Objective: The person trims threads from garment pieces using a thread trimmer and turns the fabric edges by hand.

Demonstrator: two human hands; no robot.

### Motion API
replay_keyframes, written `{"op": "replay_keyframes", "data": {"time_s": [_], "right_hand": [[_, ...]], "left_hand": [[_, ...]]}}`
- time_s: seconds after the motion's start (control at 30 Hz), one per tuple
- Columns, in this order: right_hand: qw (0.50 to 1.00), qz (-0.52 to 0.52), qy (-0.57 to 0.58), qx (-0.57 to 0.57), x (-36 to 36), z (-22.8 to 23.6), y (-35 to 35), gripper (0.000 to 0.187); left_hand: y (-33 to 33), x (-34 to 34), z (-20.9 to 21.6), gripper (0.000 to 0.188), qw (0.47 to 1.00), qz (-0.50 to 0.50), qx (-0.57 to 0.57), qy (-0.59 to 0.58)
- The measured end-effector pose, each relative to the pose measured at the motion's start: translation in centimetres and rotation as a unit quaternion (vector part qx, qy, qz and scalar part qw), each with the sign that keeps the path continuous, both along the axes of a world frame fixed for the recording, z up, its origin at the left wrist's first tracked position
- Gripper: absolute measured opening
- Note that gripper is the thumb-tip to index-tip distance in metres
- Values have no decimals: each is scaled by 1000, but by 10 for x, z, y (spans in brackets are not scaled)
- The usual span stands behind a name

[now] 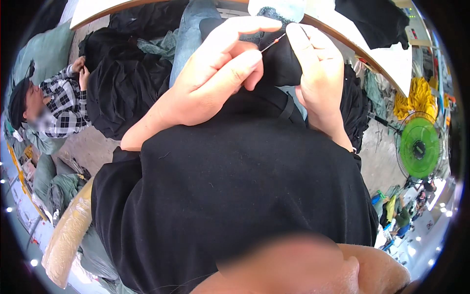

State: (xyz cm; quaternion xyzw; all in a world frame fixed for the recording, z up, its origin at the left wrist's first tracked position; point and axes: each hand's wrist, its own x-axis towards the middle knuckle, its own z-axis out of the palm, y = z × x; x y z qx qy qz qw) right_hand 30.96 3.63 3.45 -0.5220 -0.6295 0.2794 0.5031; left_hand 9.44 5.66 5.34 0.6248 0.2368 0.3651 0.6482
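We see our two hands raised close together over the black cloth (274,63), which hangs from them against our chest, below the curved edge of the counter (342,36). The left hand (215,78) comes up from the lower left with its wrist bent; its fingers (230,66) are curled shut, thumb laid long across the top, pinching a thin needle (273,42) with a reddish end. The needle slants up toward the right hand (318,68), which stands upright just beside the left, palm turned inward. Its fingers are closed on a fold of the cloth, thumb tip touching the needle's far end.

Packages are few. Far below the cloth, at the lower left rim, lies a long tan sack (66,235), rounded and woven-looking. A grey-green bag (34,54) sits far to the left of the cloth, behind a seated person in a checked shirt (63,103) who handles a heap of dark garments (122,88). To the right of the cloth a green fan (418,147) stands on the floor, with a yellow bundle (416,95) above it. We can make out no labels or signs.

Much is hidden. Our black shirt (235,196) fills the middle and covers both forearms lower down. The needle's point is lost behind the right thumb, and any thread is too fine to tell. The counter is cut off at the top edge, and the fisheye rim bends and darkens everything near it.
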Motion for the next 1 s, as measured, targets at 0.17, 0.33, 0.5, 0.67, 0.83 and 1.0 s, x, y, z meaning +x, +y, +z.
{"op": "replay_keyframes", "data": {"time_s": [0.17,0.33,0.5,0.67,0.83,1.0], "right_hand": [[958,-41,263,-108,-18,-8,-7,19],[963,-51,261,-49,-20,-19,-8,21],[972,-62,220,-53,-22,-16,-11,21],[972,-89,212,-48,-22,-21,-12,21],[980,-76,176,-46,-23,-21,-13,20],[976,-35,212,-45,-26,-22,-12,17]], "left_hand": [[2,-8,-2,43,994,-18,-110,-8],[2,-7,-14,45,990,-31,-128,-39],[3,-8,-18,46,991,-26,-123,-34],[2,-10,-19,46,989,-31,-141,-35],[0,-10,-22,44,989,-24,-137,-55],[0,-12,-22,43,988,-26,-139,-56]]}}
